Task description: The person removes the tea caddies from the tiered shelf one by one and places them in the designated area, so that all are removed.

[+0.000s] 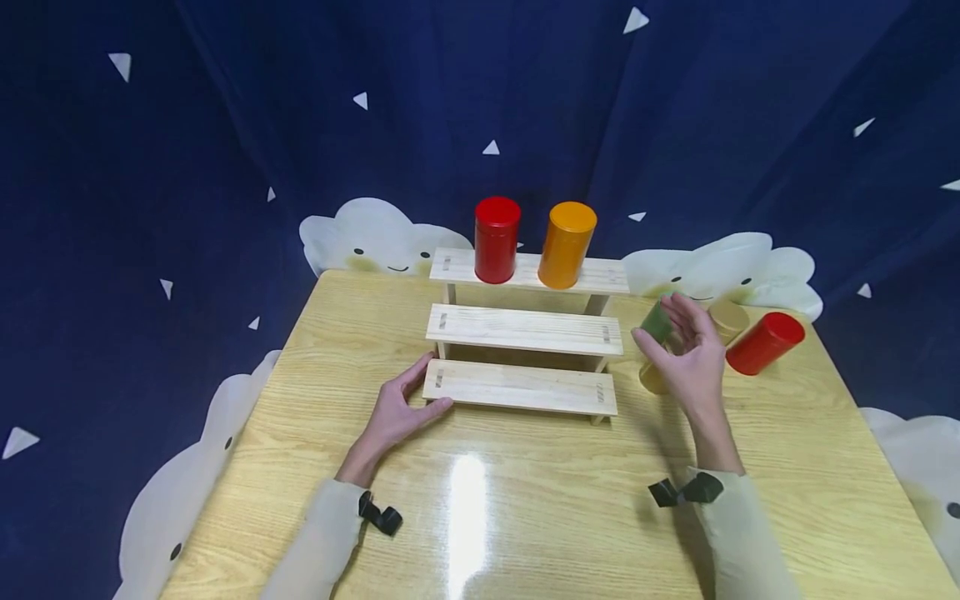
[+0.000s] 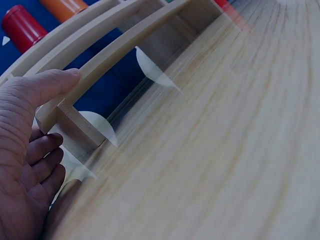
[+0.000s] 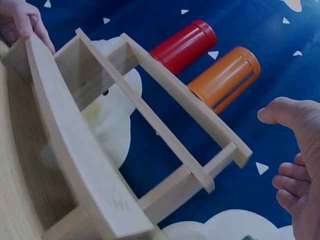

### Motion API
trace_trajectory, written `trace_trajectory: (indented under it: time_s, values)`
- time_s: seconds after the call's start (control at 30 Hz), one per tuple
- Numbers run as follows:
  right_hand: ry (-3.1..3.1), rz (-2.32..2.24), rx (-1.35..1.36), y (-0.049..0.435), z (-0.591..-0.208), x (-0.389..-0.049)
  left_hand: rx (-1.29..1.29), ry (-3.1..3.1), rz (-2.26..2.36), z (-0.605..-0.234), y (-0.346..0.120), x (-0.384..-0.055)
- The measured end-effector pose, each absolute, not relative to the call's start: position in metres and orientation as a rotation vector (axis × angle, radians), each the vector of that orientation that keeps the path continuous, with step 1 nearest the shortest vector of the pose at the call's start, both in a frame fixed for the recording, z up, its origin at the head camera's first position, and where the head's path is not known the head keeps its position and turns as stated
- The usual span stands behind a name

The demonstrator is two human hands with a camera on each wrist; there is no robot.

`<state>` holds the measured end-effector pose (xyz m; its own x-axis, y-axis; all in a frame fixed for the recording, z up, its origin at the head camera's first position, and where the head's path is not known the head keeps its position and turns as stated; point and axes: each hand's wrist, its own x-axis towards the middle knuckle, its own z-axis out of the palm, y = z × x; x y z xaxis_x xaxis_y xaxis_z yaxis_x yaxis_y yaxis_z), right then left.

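With our left hand point(image 1: 397, 410) we are gripping the lowest step of the wooden rack point(image 1: 525, 327) at its left end. Beyond and rightward of that grip, a red can point(image 1: 497, 242) and an orange can point(image 1: 567, 246) are standing on the top step. Our right hand point(image 1: 692, 358) is holding nothing, thumb and fingers parting near a green can point(image 1: 656, 323); a second red can point(image 1: 765, 343) is resting to its right.
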<state>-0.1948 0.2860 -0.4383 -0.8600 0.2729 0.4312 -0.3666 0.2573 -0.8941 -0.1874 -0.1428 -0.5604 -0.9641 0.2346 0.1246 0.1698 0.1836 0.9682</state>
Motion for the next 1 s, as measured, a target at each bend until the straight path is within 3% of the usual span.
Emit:
trace_trajectory:
  time_s: [1.0]
  values:
    - [-2.158,1.669,0.256,0.236,-0.411,-0.237,0.424,2.381,1.945,-0.559,-0.143,-0.187]
